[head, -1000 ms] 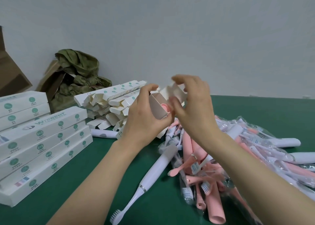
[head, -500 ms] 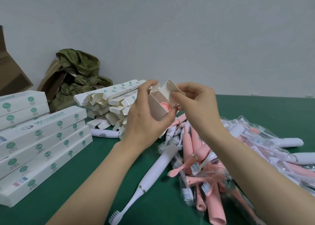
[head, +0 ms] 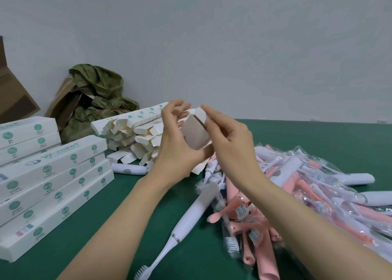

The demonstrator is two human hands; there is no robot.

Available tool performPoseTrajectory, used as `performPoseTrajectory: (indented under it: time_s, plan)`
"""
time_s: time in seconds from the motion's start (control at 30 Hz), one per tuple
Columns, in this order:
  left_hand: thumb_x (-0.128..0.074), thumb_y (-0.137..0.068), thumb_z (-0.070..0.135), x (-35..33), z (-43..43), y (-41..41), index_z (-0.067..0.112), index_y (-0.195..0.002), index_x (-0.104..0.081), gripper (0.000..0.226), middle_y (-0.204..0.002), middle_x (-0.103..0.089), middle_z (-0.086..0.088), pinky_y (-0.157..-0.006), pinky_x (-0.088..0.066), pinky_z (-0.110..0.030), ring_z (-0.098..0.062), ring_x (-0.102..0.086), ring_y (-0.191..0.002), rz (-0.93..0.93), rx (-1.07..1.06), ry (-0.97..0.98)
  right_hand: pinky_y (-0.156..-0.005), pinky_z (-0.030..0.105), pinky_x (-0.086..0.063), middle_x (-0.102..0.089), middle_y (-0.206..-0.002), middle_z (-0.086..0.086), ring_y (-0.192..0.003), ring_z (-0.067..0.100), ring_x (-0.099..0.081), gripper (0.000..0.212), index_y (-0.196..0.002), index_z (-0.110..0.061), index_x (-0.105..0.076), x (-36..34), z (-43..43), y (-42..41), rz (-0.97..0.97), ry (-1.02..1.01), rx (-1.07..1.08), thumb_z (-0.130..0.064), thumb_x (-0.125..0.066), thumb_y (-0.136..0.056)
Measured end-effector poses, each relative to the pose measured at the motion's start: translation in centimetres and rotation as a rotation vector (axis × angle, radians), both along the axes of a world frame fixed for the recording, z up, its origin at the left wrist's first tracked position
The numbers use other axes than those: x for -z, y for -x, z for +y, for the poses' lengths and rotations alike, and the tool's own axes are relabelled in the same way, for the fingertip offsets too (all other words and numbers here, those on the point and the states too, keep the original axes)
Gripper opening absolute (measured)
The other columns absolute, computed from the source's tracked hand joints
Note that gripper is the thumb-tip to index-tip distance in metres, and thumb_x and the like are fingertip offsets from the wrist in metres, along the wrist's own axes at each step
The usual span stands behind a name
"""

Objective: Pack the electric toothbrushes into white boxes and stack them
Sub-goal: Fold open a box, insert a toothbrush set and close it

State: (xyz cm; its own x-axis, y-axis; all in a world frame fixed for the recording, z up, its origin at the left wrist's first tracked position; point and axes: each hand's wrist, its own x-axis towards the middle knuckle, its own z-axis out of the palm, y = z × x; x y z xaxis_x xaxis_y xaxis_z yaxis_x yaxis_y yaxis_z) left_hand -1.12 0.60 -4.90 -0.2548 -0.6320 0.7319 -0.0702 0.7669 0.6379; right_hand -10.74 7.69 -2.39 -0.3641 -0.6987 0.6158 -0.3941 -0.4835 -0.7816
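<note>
Head camera looks forward and down (close) over table [head: 318,135]

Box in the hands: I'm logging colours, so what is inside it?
Nothing inside shows: the box, held by the left hand, has its end flap nearly folded shut by the right hand, covering the contents.
</note>
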Motion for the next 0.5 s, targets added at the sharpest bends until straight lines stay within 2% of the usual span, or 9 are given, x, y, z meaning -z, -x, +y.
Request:
performPoseTrajectory:
  time_s: [0.03,0.1,0.2,0.27,0.3,0.33,0.4,0.43,0.5]
  plan:
    - [-0.081,-0.059,0.033,0.41,-0.43,0.01,0.044,-0.117,-0.027,0.080,-0.124,-0.039,0.011,-0.092,-0.035,-0.010,0.001,-0.039,-0.118,-0.062,-0.047,0.019,-0.073,0.016,-0.047,-0.071,-0.094,-0.008,-0.083,0.010,-0.059,0.032,-0.120,-0.026,-0.066,0.07,-0.10,0.28,-0.025,0.003,0.025,-0.014,-0.049,-0.095]
    - [-0.080,-0.058,0.033,0.97,-1.00,0.20,0.037,-0.109,-0.036,0.068,-0.112,-0.038,0.012,-0.079,-0.031,-0.002,0.002,-0.039,-0.106,-0.110,-0.149,0.034,-0.066,0.017,-0.044,-0.068,-0.092,-0.004,-0.068,0.006,-0.053,0.032,-0.120,-0.028,-0.066,0.28,-0.28,0.66,-0.045,-0.011,0.058,-0.016,-0.048,-0.095]
    - [-0.080,-0.056,0.036,1.28,-1.32,0.37,0.042,-0.092,-0.044,0.051,-0.098,-0.044,0.015,-0.068,-0.032,0.000,0.012,-0.042,-0.091,-0.073,-0.187,0.036,-0.062,0.020,-0.043,-0.068,-0.092,0.002,-0.066,0.001,-0.050,0.032,-0.117,-0.030,-0.067,0.55,-0.51,0.95,-0.034,-0.023,0.072,-0.016,-0.048,-0.095]
    - [-0.077,-0.053,0.043,1.13,-1.27,0.38,0.043,-0.087,-0.046,0.046,-0.094,-0.046,0.014,-0.066,-0.033,-0.001,0.012,-0.044,-0.088,-0.042,-0.199,0.050,-0.057,0.014,-0.039,-0.069,-0.082,-0.001,-0.061,-0.001,-0.048,0.032,-0.120,-0.028,-0.066,0.63,-0.57,0.96,0.015,-0.010,0.079,-0.015,-0.049,-0.095]
    - [-0.074,-0.051,0.047,1.06,-1.23,0.41,0.043,-0.086,-0.047,0.044,-0.094,-0.047,0.013,-0.065,-0.034,-0.002,0.011,-0.045,-0.087,-0.023,-0.203,0.052,-0.058,0.009,-0.037,-0.069,-0.084,-0.005,-0.062,-0.002,-0.049,0.033,-0.123,-0.025,-0.064,0.68,-0.50,0.81,0.055,-0.003,0.084,-0.015,-0.048,-0.096]
    - [-0.072,-0.050,0.050,1.00,-1.15,0.42,0.043,-0.086,-0.048,0.043,-0.093,-0.048,0.011,-0.065,-0.035,-0.003,0.009,-0.046,-0.087,-0.009,-0.210,0.054,-0.065,0.007,-0.038,-0.069,-0.095,-0.005,-0.070,-0.003,-0.052,0.033,-0.126,-0.022,-0.061,0.69,-0.42,0.60,0.104,0.004,0.093,-0.014,-0.047,-0.097]
    - [-0.070,-0.051,0.053,0.97,-1.06,0.44,0.043,-0.087,-0.050,0.042,-0.093,-0.050,0.007,-0.066,-0.036,-0.004,0.007,-0.047,-0.086,0.001,-0.221,0.069,-0.087,0.004,-0.037,-0.062,-0.124,-0.001,-0.103,-0.001,-0.052,0.034,-0.132,-0.014,-0.055,0.72,-0.29,0.26,0.192,0.028,0.109,-0.012,-0.045,-0.099]
    - [-0.069,-0.051,0.054,0.98,-1.05,0.46,0.045,-0.088,-0.051,0.042,-0.093,-0.051,0.005,-0.067,-0.037,-0.005,0.007,-0.048,-0.086,0.003,-0.224,0.076,-0.095,0.006,-0.033,-0.057,-0.133,0.000,-0.116,0.000,-0.047,0.035,-0.134,-0.012,-0.053,0.76,-0.26,0.17,0.223,0.038,0.110,-0.012,-0.044,-0.100]
    - [-0.068,-0.052,0.054,0.95,-0.92,0.52,0.049,-0.089,-0.051,0.041,-0.092,-0.050,0.005,-0.068,-0.037,-0.003,0.009,-0.048,-0.086,0.015,-0.216,0.077,-0.103,0.010,-0.029,-0.051,-0.140,0.002,-0.127,0.006,-0.043,0.037,-0.136,-0.010,-0.049,0.98,-0.33,0.17,0.277,0.036,0.114,-0.013,-0.042,-0.100]
